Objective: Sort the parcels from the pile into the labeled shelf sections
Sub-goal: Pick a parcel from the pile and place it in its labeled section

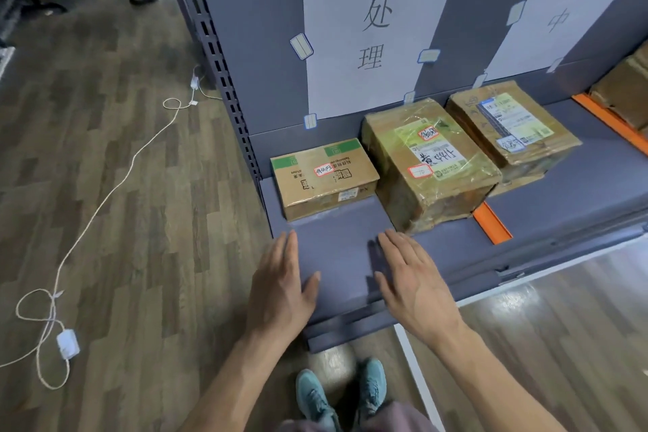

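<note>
1. Sign [354,28]: white paper sheet on the shelf back panel, beyond both hands. Large printed characters read 待处理, top to bottom.
2. Second sign [561,10]: white sheet beyond and to the right of the right hand. Characters 理 and 中 are legible; the top is cut off by the frame.
3. Small parcel [324,177]: brown carton with green tape bands, just beyond the fingertips of the left hand, on the shelf [336,249]. It carries a red-bordered sticker with handwriting too blurred to read, printed characters that sit upside down to the viewer, and a small white label on the near face.
4. Taped parcel [429,161]: brown carton under glossy clear tape, just beyond the right hand and beside the small parcel. It has two red-bordered stickers, a white label with bold handwriting that cannot be made out, and a greenish shipping label.
5. Third parcel [508,130]: flat brown carton further beyond and right of the right hand. The print on its shipping label is too small to read.
6. Orange divider [492,224]: strip to the right of the right hand, partly hidden under the parcels.
7. Further cartons [624,95]: far right, cut off by the frame.
8. Left hand [280,286]: flat, fingers straight, holding nothing, over the shelf front.
9. Right hand [412,282]: likewise flat and holding nothing. Contact with the shelf cannot be told.
</note>
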The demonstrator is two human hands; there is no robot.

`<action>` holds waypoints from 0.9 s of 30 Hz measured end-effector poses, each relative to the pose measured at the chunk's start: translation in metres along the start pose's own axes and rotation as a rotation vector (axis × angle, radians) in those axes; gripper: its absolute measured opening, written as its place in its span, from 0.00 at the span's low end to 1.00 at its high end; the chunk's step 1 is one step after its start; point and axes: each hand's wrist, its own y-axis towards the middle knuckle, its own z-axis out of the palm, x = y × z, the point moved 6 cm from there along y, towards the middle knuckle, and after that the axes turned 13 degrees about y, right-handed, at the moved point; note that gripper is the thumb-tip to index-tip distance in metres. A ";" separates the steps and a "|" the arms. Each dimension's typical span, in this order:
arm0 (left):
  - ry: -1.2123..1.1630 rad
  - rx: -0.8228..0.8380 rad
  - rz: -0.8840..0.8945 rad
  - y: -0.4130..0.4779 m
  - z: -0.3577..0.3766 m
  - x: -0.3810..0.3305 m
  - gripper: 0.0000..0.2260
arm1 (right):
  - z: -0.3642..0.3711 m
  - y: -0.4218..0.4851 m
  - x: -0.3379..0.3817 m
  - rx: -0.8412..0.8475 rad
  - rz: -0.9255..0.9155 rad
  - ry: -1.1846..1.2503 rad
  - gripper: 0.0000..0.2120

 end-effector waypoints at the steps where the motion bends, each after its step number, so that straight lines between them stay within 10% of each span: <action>1: 0.012 0.011 0.021 -0.004 0.002 -0.005 0.35 | 0.001 -0.006 -0.005 0.008 0.018 -0.007 0.30; 27: 0.274 0.085 0.838 -0.128 0.109 -0.420 0.34 | -0.141 -0.337 -0.281 -0.270 0.655 0.009 0.32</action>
